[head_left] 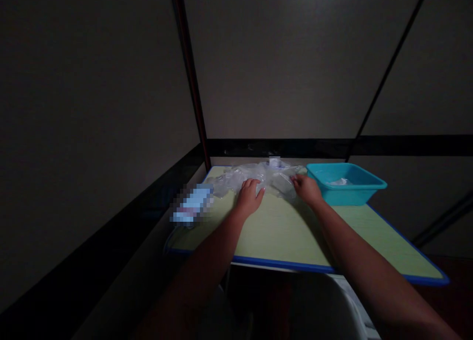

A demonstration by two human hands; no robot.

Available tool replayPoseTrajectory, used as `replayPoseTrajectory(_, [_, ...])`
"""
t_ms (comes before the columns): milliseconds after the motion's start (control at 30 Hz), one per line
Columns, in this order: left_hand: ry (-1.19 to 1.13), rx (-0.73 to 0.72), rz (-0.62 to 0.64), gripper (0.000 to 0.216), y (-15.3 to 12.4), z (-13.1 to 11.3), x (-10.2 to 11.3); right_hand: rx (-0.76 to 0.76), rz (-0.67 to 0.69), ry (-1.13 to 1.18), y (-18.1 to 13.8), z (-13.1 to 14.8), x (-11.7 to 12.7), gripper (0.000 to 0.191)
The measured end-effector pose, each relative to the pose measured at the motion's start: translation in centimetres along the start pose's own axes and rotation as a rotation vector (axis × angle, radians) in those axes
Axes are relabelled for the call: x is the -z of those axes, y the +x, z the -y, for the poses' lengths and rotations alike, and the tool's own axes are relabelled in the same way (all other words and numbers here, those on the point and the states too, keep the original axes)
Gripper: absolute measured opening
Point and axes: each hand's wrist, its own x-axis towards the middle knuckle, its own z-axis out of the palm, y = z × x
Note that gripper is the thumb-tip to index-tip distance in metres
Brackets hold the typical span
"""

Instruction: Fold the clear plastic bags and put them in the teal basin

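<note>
Clear plastic bags (236,175) lie crumpled in a heap along the back of the table. My left hand (250,196) rests at the near edge of the heap, fingers stretched forward and thumb apart. At the heap's right side, my right hand (306,188) pinches the edge of a clear plastic bag (283,182) between thumb and fingers. How many bags overlap here I cannot tell. Just right of that hand stands a turquoise basin (356,194) with a crumpled whitish piece (340,182) inside it.
The pale green table (284,236) has a blue edge. On its left side lies a blurred, pixelated bluish object (192,204). A small white tag-like item (274,161) stands at the back. Grey wall panels (281,84) rise behind and to the left.
</note>
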Motion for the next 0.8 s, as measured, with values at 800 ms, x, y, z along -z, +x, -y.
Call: replayPoseTrajectory(800, [-0.986,0.532,0.467,0.055,0.2,-0.4,1.8,0.371,0.777,0.543,-4.2,6.4,0.3,0.03])
